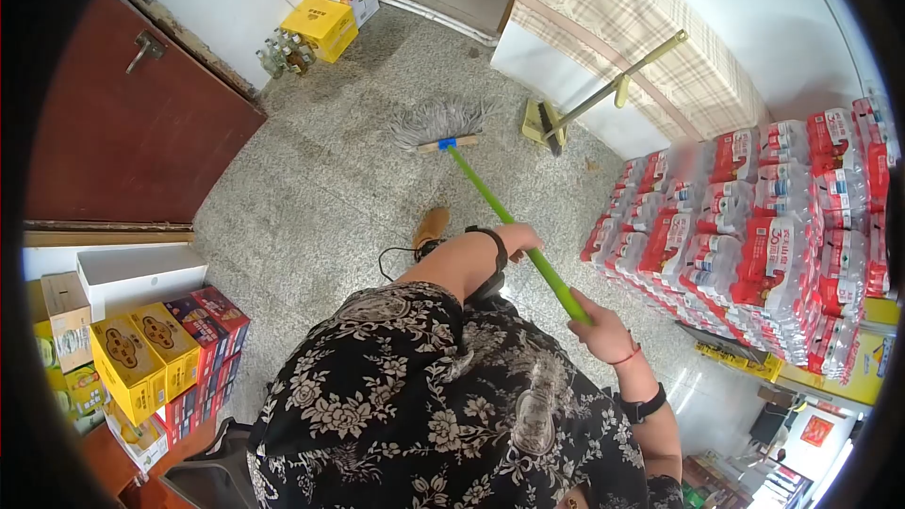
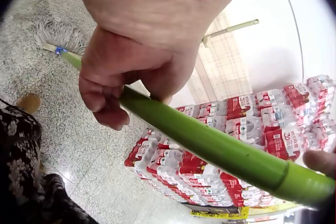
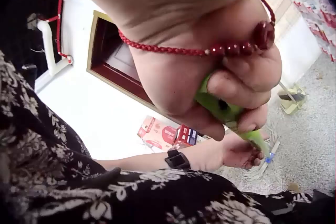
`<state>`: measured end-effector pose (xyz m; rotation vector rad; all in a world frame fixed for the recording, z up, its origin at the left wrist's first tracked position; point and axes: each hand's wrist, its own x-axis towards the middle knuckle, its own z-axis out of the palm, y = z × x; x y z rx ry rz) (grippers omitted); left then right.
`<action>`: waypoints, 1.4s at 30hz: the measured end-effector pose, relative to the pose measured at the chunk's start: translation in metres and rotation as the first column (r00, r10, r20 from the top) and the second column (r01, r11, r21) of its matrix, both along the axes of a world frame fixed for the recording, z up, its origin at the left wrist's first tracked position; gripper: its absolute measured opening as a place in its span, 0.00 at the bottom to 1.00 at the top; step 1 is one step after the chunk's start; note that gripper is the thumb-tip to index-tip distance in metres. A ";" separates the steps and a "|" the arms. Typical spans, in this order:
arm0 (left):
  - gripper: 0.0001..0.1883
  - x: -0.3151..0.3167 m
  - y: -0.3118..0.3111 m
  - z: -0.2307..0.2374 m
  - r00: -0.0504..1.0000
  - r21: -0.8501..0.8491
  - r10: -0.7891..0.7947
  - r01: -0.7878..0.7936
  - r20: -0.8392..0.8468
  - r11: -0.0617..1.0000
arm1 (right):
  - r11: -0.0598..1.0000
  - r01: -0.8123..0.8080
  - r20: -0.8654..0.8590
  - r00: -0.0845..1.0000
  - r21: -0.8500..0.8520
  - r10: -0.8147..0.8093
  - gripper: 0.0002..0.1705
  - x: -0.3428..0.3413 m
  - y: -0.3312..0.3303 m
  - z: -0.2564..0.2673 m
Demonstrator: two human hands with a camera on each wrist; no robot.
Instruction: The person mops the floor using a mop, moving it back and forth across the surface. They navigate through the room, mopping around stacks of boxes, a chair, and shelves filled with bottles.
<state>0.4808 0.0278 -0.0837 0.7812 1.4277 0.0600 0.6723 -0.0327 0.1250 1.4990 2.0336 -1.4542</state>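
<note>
A mop with a green handle [image 1: 500,207] slants across the floor, its grey string head [image 1: 438,123] spread flat ahead of the person. My left hand [image 1: 517,239] grips the handle partway down; in the left wrist view its fingers [image 2: 111,113] curl round the green pole. At the upper end my right hand [image 1: 603,332], with a red bracelet at the wrist, holds the pole. The right wrist view shows those fingers [image 3: 247,85] wrapped over the handle's end. A blue clamp [image 1: 447,144] joins the head to the pole.
A dustpan [image 1: 535,123] with a brush stands right of the mop head, by a cloth-covered block [image 1: 603,19]. Stacked bottle packs [image 1: 716,226] fill the right side. Boxes [image 1: 132,358] are piled at left; glass bottles [image 1: 286,54] and a yellow box [image 1: 320,26] stand ahead.
</note>
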 end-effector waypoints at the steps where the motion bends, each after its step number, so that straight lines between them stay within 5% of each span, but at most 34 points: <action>1: 0.16 -0.003 0.004 -0.003 1.000 0.014 -0.017 0.017 0.001 1.000 | 1.000 0.000 0.000 1.000 -0.001 0.000 0.32 -0.006 0.004 0.003; 3: 0.15 -0.013 0.014 -0.012 0.999 0.019 -0.033 0.033 0.006 0.999 | 0.993 -0.054 0.003 0.999 0.106 0.054 0.30 -0.019 0.014 0.004; 6: 0.13 -0.024 0.034 -0.031 0.966 0.068 0.257 -0.257 0.000 0.964 | 0.989 -0.058 0.007 0.998 0.134 0.057 0.28 -0.040 0.039 -0.010; 9: 0.14 -0.052 0.062 -0.057 0.950 0.133 0.313 -0.309 -0.012 0.942 | 0.974 -0.104 0.023 0.995 0.200 0.101 0.28 -0.073 0.066 -0.027; 13: 0.15 -0.108 0.102 -0.100 0.964 0.180 0.213 -0.183 -0.161 0.966 | 0.970 -0.161 0.064 0.986 0.185 0.151 0.30 -0.133 0.102 -0.057; 15: 0.14 -0.133 0.120 -0.129 0.683 0.272 0.717 -0.671 -0.135 0.690 | 0.928 -0.237 0.037 0.971 0.286 0.236 0.31 -0.163 0.121 -0.073; 16: 0.14 -0.146 0.127 -0.129 0.682 0.265 0.719 -0.675 -0.134 0.689 | 0.916 -0.276 0.057 0.961 0.290 0.272 0.32 -0.180 0.129 -0.072; 21: 0.15 -0.218 0.169 -0.110 0.845 0.173 0.507 -0.481 -0.168 0.859 | 0.918 -0.313 0.112 0.949 0.244 0.294 0.33 -0.232 0.167 -0.087; 25: 0.17 -0.229 0.176 -0.096 0.869 0.102 0.474 -0.463 -0.142 0.880 | 0.928 -0.275 0.092 0.961 0.250 0.260 0.32 -0.237 0.174 -0.087; 28: 0.13 -0.221 0.175 -0.084 0.932 0.227 0.025 0.062 -0.362 0.972 | 0.940 -0.256 0.113 0.965 0.227 0.235 0.32 -0.233 0.173 -0.080; 30: 0.11 -0.208 0.166 -0.078 0.817 0.231 -0.251 0.417 -0.520 0.879 | 0.942 -0.261 0.141 0.962 0.210 0.234 0.32 -0.224 0.163 -0.079; 33: 0.09 -0.184 0.151 -0.067 0.458 0.127 -0.521 0.826 -0.721 0.550 | 0.936 -0.283 0.120 0.957 0.210 0.262 0.33 -0.197 0.140 -0.078; 34: 0.09 -0.168 0.144 -0.090 0.456 0.127 -0.519 0.826 -0.723 0.549 | 0.945 -0.273 0.113 0.960 0.180 0.256 0.33 -0.183 0.129 -0.075; 36: 0.11 -0.127 0.125 -0.158 0.704 0.296 -0.424 0.657 -0.570 0.693 | 0.951 -0.266 0.105 0.962 0.154 0.252 0.33 -0.154 0.105 -0.068; 37: 0.11 -0.118 0.111 -0.132 0.704 0.300 -0.420 0.656 -0.572 0.692 | 0.958 -0.254 0.110 0.964 0.131 0.241 0.34 -0.139 0.092 -0.062; 39: 0.12 -0.095 0.078 -0.081 0.510 0.267 -0.635 0.856 -0.579 0.443 | 0.962 -0.250 0.118 0.964 0.115 0.236 0.34 -0.110 0.062 -0.055; 40: 0.12 -0.081 0.063 -0.075 0.514 0.272 -0.625 0.853 -0.587 0.446 | 0.962 -0.254 0.144 0.961 0.105 0.238 0.34 -0.095 0.048 -0.052; 42: 0.12 -0.047 0.036 -0.062 0.796 0.264 -0.477 0.584 -0.372 0.768 | 0.955 -0.258 0.128 0.962 0.147 0.241 0.35 -0.061 0.014 -0.049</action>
